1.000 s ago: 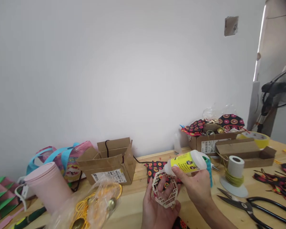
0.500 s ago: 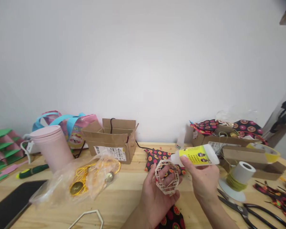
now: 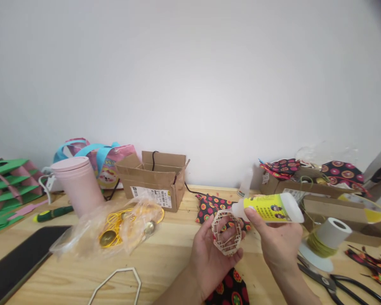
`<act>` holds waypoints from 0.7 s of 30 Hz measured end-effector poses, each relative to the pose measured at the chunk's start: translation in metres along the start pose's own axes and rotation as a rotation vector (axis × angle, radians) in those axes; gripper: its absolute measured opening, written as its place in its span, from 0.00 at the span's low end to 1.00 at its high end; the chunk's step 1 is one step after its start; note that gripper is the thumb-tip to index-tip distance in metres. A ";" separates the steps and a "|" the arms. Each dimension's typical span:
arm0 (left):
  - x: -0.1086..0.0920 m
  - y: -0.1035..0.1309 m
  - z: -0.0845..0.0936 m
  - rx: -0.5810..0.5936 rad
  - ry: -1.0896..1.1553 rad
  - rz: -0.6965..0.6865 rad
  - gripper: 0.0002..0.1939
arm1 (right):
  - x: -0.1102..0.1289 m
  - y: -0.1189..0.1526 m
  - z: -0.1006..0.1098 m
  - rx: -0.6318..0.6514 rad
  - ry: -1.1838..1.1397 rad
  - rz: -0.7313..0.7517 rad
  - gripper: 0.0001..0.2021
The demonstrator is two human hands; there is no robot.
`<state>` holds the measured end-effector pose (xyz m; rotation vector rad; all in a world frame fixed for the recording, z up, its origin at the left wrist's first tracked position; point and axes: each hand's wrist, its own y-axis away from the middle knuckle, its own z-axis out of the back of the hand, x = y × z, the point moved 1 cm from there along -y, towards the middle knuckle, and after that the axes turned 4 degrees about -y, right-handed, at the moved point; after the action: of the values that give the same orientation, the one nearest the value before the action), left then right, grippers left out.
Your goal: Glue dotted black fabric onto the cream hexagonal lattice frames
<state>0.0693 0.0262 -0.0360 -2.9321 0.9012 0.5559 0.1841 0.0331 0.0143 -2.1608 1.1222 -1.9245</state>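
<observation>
In my left hand (image 3: 206,258) is an octagonal wooden lattice frame (image 3: 226,249), gripped by its edges with the palm behind it. My right hand (image 3: 281,243) is wrapped round a glue bottle (image 3: 268,207) with a yellow label. The bottle lies nearly level, and its nozzle is at the frame's upper right edge; whether it touches I cannot tell. Behind the hands is a dark patterned cloth piece (image 3: 206,205), and another patterned cloth (image 3: 231,292) lies below my left wrist. A plain thin octagonal wooden ring (image 3: 127,270) is on the table at the lower left.
To the left are a plastic bag (image 3: 82,239) with yellow cord and bells, a pink tumbler (image 3: 78,186), a phone (image 3: 22,258) and a screwdriver (image 3: 53,214). A cardboard box (image 3: 152,182) stands behind. On the right are scissors (image 3: 327,279), a cord spool (image 3: 322,241) and a box of cloth (image 3: 305,186).
The whole view has shifted a little, so most things appear slightly further right. Both hands keep their hold on the frame and bottle, with the nozzle still at the frame's upper right edge.
</observation>
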 end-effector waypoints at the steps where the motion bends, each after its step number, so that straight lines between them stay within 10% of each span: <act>1: 0.000 0.000 0.000 -0.003 0.000 0.000 0.16 | 0.000 0.000 0.000 0.001 0.000 0.004 0.11; 21: -0.001 -0.001 -0.001 0.003 -0.009 0.000 0.18 | 0.000 -0.001 -0.001 0.030 -0.046 0.089 0.10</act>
<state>0.0693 0.0272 -0.0346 -2.9242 0.9009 0.5674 0.1835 0.0339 0.0151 -2.0905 1.1531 -1.8341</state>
